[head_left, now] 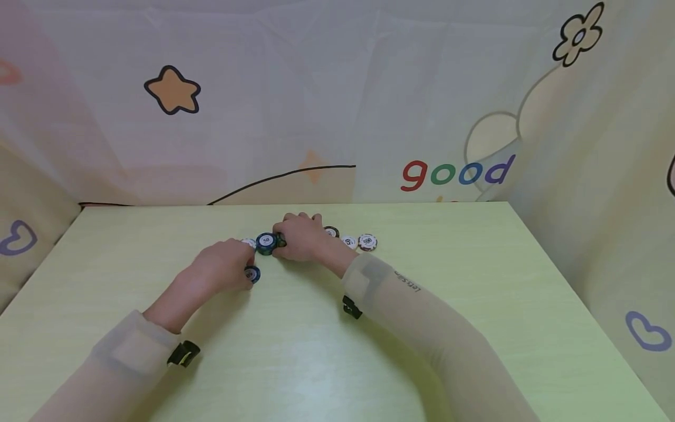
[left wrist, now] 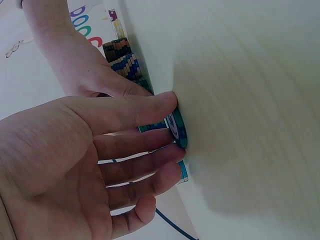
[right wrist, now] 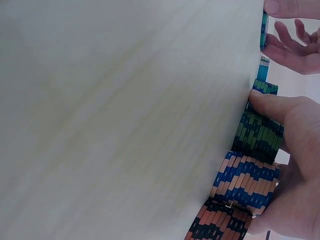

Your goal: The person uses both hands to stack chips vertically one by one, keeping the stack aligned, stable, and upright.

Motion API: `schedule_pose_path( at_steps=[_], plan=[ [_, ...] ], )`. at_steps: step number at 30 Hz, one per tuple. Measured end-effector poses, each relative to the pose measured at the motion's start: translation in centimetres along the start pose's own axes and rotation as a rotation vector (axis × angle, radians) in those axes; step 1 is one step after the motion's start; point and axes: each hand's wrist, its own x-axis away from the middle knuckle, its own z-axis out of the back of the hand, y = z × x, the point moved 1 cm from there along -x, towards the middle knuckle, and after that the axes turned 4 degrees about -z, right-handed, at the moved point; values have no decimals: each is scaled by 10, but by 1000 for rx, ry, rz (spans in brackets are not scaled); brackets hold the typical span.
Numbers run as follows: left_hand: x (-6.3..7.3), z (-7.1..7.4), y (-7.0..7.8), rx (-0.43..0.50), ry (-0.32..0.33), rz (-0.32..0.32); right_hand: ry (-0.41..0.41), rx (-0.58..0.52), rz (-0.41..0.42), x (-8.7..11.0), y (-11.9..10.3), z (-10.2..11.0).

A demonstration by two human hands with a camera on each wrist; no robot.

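My left hand (head_left: 224, 266) pinches a blue-green poker chip (left wrist: 176, 127) on edge between thumb and fingertips, low over the table near the stacks. Just behind it is a short light-blue stack (right wrist: 262, 69). To the right, my right hand (head_left: 300, 234) grips around the stacked chips, thumb on the near side and fingers on the far side. Its thumb (right wrist: 275, 104) lies between a short blue-green stack (right wrist: 265, 87) and a taller dark green stack (right wrist: 257, 137). In the head view this hand covers part of the row.
Continuing the row in the right wrist view are a blue-and-peach stack (right wrist: 245, 181) and a black-and-orange stack (right wrist: 220, 221). White-topped stacks (head_left: 368, 242) stand at its right end. A printed curtain (head_left: 295, 88) hangs behind the pale table (head_left: 295, 357).
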Motion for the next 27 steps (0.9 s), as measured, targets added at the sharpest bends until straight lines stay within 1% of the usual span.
schedule_pose_path(
  at_steps=[8,13,16,20,23,27],
  plan=[
    [0,-2,1,-4,-4,-16,-7,6,-5,1,-1,0],
    [-1,-3,-1,11,14,-31,-1,7,-6,1,-1,0],
    [-1,-3,-3,32,62,-69,1,5,-6,1,-1,0],
    [-3,1,-4,48,151,-119,7,6,-8,1,-1,-1],
    [-5,4,-4,40,196,-129,13,6,-8,1,0,0],
    [-8,6,-6,42,224,-126,12,10,-7,1,0,0]
  ],
)
